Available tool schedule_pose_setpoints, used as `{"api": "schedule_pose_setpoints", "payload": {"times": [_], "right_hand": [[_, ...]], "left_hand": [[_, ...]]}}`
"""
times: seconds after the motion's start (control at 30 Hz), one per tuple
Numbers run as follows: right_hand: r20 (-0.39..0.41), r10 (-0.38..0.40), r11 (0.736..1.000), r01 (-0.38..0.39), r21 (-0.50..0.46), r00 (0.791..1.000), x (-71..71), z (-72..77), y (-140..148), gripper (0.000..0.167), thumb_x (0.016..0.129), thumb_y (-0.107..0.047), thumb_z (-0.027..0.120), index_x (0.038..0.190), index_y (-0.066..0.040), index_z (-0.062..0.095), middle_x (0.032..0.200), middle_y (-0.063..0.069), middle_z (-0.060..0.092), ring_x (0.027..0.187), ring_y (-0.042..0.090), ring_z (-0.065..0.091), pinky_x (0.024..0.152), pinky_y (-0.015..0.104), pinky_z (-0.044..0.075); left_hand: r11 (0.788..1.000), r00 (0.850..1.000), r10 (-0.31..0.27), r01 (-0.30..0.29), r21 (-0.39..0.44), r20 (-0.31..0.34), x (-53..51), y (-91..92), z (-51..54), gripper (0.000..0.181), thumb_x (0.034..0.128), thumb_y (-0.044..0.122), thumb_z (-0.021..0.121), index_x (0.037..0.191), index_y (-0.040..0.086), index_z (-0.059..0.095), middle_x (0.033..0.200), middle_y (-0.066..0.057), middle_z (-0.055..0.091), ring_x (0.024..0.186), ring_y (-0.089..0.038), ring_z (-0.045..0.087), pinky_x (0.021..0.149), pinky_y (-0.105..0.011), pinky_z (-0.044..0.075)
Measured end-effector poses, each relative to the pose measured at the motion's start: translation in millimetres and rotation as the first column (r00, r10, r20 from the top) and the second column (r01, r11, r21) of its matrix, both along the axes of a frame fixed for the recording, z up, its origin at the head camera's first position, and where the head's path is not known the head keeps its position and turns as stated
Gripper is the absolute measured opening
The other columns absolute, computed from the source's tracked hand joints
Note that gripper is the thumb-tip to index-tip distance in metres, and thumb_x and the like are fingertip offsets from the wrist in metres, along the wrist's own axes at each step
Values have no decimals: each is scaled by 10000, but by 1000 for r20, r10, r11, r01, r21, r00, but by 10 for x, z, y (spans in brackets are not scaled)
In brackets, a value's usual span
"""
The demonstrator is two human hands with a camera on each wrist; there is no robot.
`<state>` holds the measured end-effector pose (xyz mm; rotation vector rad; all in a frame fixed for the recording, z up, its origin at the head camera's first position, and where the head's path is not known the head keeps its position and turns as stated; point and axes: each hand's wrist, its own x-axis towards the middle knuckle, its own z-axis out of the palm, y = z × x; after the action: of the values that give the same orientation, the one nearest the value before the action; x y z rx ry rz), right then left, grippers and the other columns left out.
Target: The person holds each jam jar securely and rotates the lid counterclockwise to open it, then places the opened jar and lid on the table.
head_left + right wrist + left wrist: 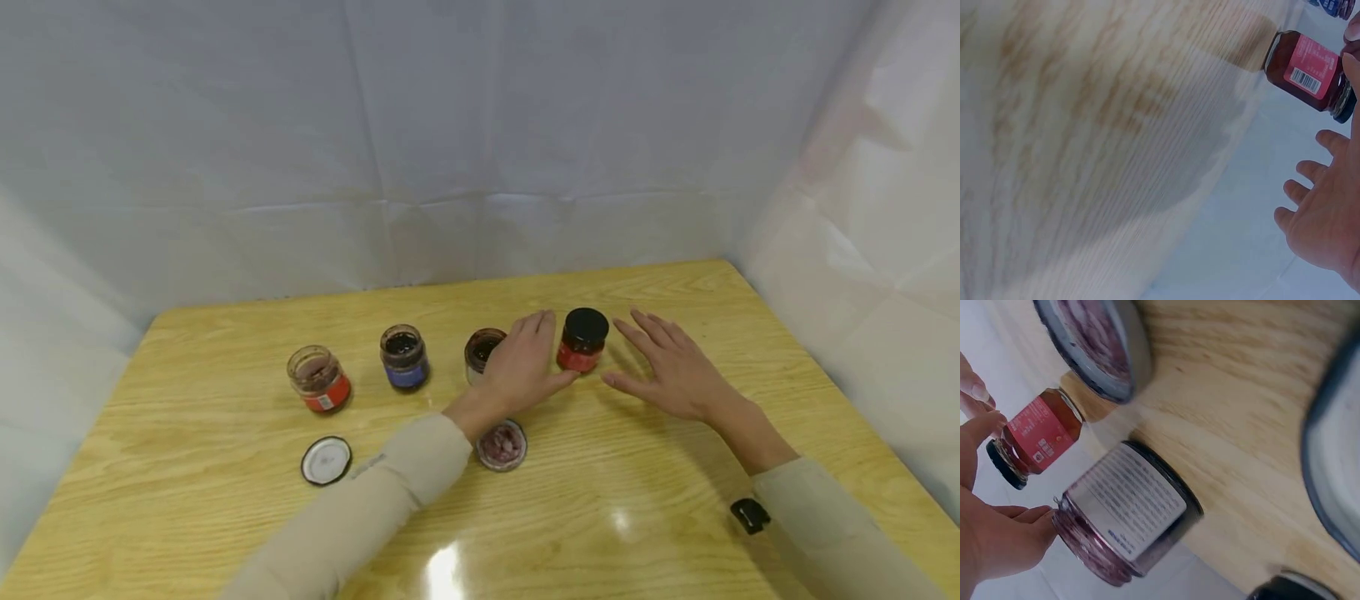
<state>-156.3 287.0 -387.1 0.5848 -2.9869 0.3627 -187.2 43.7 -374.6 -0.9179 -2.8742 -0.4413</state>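
A capped jar with a black lid and red label (581, 348) stands upright on the table's right half. On its left side is my left hand (521, 367), fingers fairly straight, holding nothing. My right hand (671, 371) is to the jar's right, its fingers spread and nothing in them. A gap shows between each hand and the jar in the head view. An open jar with dark residue (482, 343) is partly hidden behind the left hand; its white text label (1125, 503) shows in the left wrist view. Close to the left wrist lies an upturned lid smeared with purplish residue (502, 446).
Farther left stand an open blue-labelled jar (405, 367) and an open red-labelled jar (321, 382). A whitish upturned lid (326, 461) lies before them. Beside the right sleeve is a small black object (750, 516). Pale sheeting (465, 125) encloses the table's back and sides.
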Motion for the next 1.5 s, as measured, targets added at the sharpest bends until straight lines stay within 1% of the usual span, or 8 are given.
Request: {"api": "schedule_pose_setpoints", "payload": {"times": [0.3,0.5,0.67,0.9,1.1,1.23,1.4,1.5], "right_hand": [[14,-4,1000,4,-9,1000,16,-12,0,829,901,-558,549,1510,-76,259,1537,220,187,1382,414,176,1071,587,147],[30,-6,1000,6,-9,1000,19,-36,9,834,902,-558,548,1517,-85,242,1542,212,176,1387,411,167,1073,588,146],[25,-5,1000,5,-6,1000,16,-37,8,839,898,-562,552,1512,-76,252,1538,215,184,1387,408,169,1077,579,143],[26,-1,1000,1,-2,1000,31,-55,3,841,893,-558,563,1501,-54,274,1528,228,203,1382,412,180,1074,578,155],[28,10,1000,-10,-4,1000,37,-74,2,836,892,-555,568,1496,-51,286,1527,226,204,1382,405,184,1075,574,157],[29,12,1000,-12,-2,1000,35,-76,7,831,893,-553,568,1497,-57,287,1527,226,202,1380,408,185,1076,572,156],[44,6,1000,-5,-9,999,39,-67,5,826,895,-553,564,1502,-70,281,1534,219,190,1379,417,177,1075,578,150],[52,5,1000,-5,-10,999,44,-64,4,824,897,-551,563,1502,-68,280,1534,221,188,1381,417,175,1076,577,146]], "left_hand": [[989,992,18,-35,141,124,-3,110,-18,886,868,442,673,1464,-65,257,1429,-212,402,1261,-317,448,997,-395,405],[963,964,42,-108,245,261,8,173,-86,916,866,385,693,1475,-79,189,1418,-230,404,1253,-317,455,993,-399,408],[939,951,51,-150,309,306,18,220,-123,888,873,364,686,1478,-65,197,1385,-221,435,1234,-309,468,984,-403,413],[913,916,54,-206,351,396,-21,270,-231,828,863,325,713,1457,-47,271,1359,-197,465,1219,-286,479,979,-393,413],[889,896,67,-253,381,439,-77,292,-285,814,838,343,736,1445,-13,326,1319,-155,510,1193,-253,500,976,-377,415],[891,899,51,-237,387,434,-110,314,-306,747,823,329,751,1396,8,396,1236,-115,559,1127,-222,539,937,-354,440],[873,896,7,-222,435,443,-123,335,-313,642,807,293,768,1308,31,465,1150,-70,577,1056,-196,561,897,-331,456],[867,893,9,-232,442,450,-126,347,-319,638,803,293,770,1302,35,469,1142,-65,571,1049,-192,559,894,-321,455]]}}
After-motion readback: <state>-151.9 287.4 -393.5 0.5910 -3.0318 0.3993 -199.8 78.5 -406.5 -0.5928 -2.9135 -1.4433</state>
